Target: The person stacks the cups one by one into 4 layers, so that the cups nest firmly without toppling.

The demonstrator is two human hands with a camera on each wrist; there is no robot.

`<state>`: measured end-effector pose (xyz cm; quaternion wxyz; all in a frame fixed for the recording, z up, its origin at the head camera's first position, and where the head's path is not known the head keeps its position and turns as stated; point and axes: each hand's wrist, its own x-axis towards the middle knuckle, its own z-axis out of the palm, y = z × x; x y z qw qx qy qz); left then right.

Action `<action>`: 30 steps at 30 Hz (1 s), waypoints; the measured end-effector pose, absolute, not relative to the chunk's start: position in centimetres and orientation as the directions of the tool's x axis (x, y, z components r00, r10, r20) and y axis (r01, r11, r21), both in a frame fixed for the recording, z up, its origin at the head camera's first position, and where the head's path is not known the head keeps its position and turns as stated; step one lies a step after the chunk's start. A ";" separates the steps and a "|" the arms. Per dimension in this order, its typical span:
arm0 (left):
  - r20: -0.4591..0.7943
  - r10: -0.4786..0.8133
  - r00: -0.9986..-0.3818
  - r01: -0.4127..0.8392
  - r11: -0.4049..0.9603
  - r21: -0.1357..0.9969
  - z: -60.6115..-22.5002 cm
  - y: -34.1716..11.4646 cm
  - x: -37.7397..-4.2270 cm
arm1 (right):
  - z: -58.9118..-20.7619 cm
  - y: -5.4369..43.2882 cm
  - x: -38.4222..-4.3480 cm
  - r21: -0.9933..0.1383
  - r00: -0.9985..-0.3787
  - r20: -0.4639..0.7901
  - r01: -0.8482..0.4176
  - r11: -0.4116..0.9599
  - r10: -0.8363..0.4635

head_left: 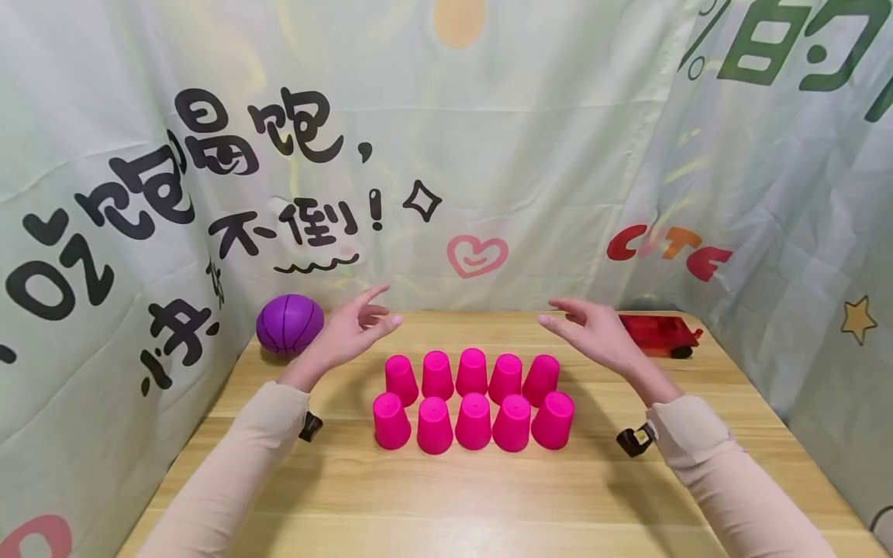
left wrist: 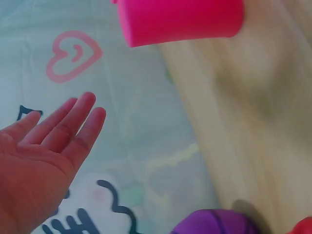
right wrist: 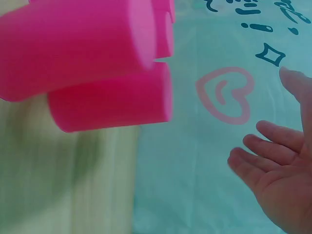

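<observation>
Several bright pink cups stand upside down on the wooden table in two rows, a back row (head_left: 472,373) and a front row (head_left: 474,422). My left hand (head_left: 352,329) hovers behind and left of the rows, fingers extended, holding nothing. On the other side, my right hand (head_left: 593,329) is likewise raised with loosely extended fingers and an empty palm. In the left wrist view a single pink cup (left wrist: 180,19) shows apart from the left fingers (left wrist: 90,129). Pink cups (right wrist: 112,100) overlap in the right wrist view, with a gap before the right fingers (right wrist: 273,148).
A purple ball (head_left: 289,322) sits at the table's back left, beside my left forearm. Behind my right hand is a red toy vehicle (head_left: 656,335) with a black wheel. A printed curtain (head_left: 418,116) closes off the back and both sides of the wooden table (head_left: 446,504).
</observation>
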<state>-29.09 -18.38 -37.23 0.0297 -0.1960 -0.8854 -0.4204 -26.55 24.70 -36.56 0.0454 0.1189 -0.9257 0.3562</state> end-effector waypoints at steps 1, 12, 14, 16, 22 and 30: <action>0.206 0.321 -0.924 0.362 0.566 0.741 -37.5 -18.5 -29.0 | -36.9 24.8 -26.5 -0.665 -0.968 0.173 -0.250 0.704 -0.180; 0.129 0.392 -0.911 0.334 0.517 0.788 -41.4 -19.3 -28.5 | -40.3 25.3 -25.7 -0.754 -0.974 0.144 -0.223 0.618 -0.175; 0.112 0.407 -0.907 0.326 0.508 0.797 -42.0 -19.4 -28.3 | -41.0 25.5 -25.6 -0.761 -0.971 0.140 -0.230 0.607 -0.193; 0.098 0.424 -0.900 0.327 0.510 0.796 -42.4 -19.4 -28.2 | -41.5 25.7 -25.5 -0.764 -0.967 0.138 -0.242 0.598 -0.215; 0.069 0.449 -0.891 0.330 0.535 0.777 -43.2 -19.4 -27.9 | -42.7 26.0 -25.0 -0.770 -0.962 0.094 -0.233 0.594 -0.257; 0.068 0.466 -0.882 0.341 0.534 0.774 -43.8 -19.4 -27.9 | -43.8 26.1 -25.0 -0.778 -0.958 0.082 -0.233 0.584 -0.274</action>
